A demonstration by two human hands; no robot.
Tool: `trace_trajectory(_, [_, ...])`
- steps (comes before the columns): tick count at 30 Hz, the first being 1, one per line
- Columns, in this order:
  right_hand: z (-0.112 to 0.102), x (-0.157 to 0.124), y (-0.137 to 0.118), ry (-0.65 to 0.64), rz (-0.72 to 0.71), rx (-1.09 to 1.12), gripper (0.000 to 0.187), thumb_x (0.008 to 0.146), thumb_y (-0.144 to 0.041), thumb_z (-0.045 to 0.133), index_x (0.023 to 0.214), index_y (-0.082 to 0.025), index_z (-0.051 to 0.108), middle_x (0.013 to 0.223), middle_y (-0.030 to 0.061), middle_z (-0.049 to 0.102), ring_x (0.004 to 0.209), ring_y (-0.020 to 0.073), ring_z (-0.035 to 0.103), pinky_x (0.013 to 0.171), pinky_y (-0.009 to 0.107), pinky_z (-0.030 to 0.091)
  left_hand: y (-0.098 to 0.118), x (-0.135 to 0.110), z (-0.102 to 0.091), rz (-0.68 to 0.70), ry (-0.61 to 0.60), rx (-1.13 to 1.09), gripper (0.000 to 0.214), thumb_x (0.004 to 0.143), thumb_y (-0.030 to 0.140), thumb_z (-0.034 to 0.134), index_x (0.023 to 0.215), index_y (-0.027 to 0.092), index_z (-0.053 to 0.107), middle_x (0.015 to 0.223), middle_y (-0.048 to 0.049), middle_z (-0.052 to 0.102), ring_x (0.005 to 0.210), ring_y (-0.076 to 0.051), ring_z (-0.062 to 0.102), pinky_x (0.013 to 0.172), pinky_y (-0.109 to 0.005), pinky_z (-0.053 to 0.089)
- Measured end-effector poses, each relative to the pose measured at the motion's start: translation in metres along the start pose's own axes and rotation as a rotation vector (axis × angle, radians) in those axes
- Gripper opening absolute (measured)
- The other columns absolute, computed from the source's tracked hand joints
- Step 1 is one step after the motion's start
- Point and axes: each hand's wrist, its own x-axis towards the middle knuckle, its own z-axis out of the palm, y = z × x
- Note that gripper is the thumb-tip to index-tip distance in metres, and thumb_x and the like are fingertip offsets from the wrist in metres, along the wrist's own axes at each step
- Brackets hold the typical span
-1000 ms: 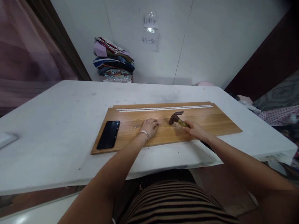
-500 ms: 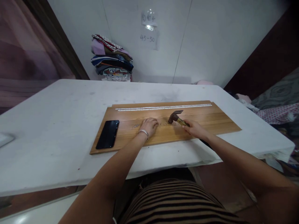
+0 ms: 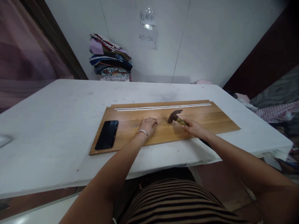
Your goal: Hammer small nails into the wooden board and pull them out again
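- One dark-headed claw hammer (image 3: 173, 117) with yellowish handle, just right of centre, clamped in the grip of the right hand (image 3: 194, 128).
- Left hand (image 3: 148, 126), at centre; whether its grip is closed, I cannot tell.
- Thin silvery nails (image 3: 135, 126), left of centre.
- Flat brown wooden board (image 3: 205, 117), beneath.

Here's my hammer (image 3: 174, 117), dull dark metal up top; my board (image 3: 198, 119) shows smooth wood grain, the phone (image 3: 106, 135) gleams glossy, my bracelet (image 3: 144, 132) shiny metal.
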Motion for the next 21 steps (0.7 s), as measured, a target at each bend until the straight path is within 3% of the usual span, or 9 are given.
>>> trace_trajectory(21, [0.0013,-0.0001,-0.0028,-0.021,0.004,0.007,0.019,0.084,-0.03,0.058,0.095,-0.019,0.069,0.069,0.0009,0.062,0.067,0.0185,0.057,0.07,0.031,0.046,0.0005,0.0,-0.0006,-0.011,0.005,-0.002,0.023,0.093,0.017,0.056,0.103,0.024,0.076,0.124,-0.005,0.075,0.121,-0.023,0.065,0.11,-0.04,0.045])
